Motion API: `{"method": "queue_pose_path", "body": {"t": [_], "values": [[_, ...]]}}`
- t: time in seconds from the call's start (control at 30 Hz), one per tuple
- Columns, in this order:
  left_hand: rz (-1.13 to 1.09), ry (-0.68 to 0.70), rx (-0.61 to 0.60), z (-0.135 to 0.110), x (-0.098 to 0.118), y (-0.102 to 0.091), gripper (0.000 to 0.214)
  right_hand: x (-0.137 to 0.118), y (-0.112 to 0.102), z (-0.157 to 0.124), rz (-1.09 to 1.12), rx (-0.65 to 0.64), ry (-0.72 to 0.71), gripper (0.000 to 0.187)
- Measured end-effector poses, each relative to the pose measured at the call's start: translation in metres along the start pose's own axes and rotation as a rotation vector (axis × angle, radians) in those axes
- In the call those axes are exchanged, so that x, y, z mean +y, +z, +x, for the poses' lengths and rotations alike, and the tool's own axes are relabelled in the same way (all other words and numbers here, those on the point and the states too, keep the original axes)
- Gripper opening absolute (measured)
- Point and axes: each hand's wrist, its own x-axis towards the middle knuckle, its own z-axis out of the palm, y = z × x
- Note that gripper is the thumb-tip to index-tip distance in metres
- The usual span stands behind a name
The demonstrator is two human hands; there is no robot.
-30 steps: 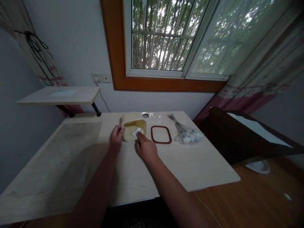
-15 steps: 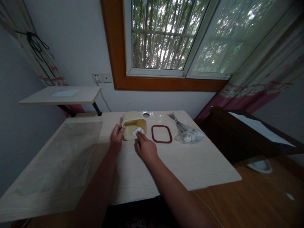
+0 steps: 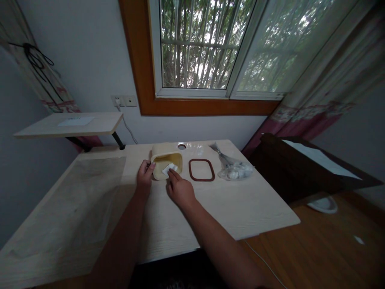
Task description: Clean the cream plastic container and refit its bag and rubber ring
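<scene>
A cream plastic bin (image 3: 167, 149) lies tipped on the desk with its mouth facing me. My left hand (image 3: 145, 176) is closed on the left edge of its rim, thumb at the opening. With its fingers at the mouth, my right hand (image 3: 181, 188) holds a small white piece of cloth or paper (image 3: 169, 168) against the inner wall. Which of the two it is, I cannot tell. Right of the bin lies a reddish-brown rounded square ring (image 3: 202, 179), flat on the desk. Beyond it rests a clear plastic bag (image 3: 236, 170) with whitish crumpled contents and a twisted neck.
A transparent sheet (image 3: 69, 200) covers the left part of the pale desk (image 3: 240, 212). At the back left, a raised shelf (image 3: 99, 122) carries a paper. A round cable hole (image 3: 182, 147) sits behind the bin. To the right stands dark furniture (image 3: 273, 172).
The white piece has shifted slightly inside the bin's mouth under my right fingers. My left hand keeps its hold on the rim. The whole view has turned a little to the right.
</scene>
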Motion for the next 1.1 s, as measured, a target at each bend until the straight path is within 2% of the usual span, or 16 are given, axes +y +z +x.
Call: {"method": "queue_pose_path", "body": {"t": [0.1,0.17,0.4,0.63,0.9,1.1], "values": [[-0.001,-0.009,0.035,0.001,-0.001,-0.001,0.028,-0.011,0.004,-0.002,0.028,-0.026,-0.11,0.061],[-0.004,-0.004,0.042,0.002,-0.002,-0.002,0.028,-0.014,0.004,-0.003,0.03,-0.032,-0.132,0.062],[0.029,-0.002,0.06,0.001,0.0,0.0,0.029,0.002,-0.004,-0.001,-0.037,-0.002,0.043,0.059],[0.025,-0.001,0.06,0.002,-0.002,-0.001,0.029,-0.01,0.0,-0.004,0.013,-0.031,-0.108,0.06],[0.067,0.007,0.055,0.001,0.0,0.0,0.029,0.009,-0.004,0.0,0.004,0.002,0.032,0.056],[0.003,0.001,0.037,0.002,-0.008,-0.001,0.029,-0.008,-0.001,-0.005,0.026,-0.042,-0.124,0.061]]}}
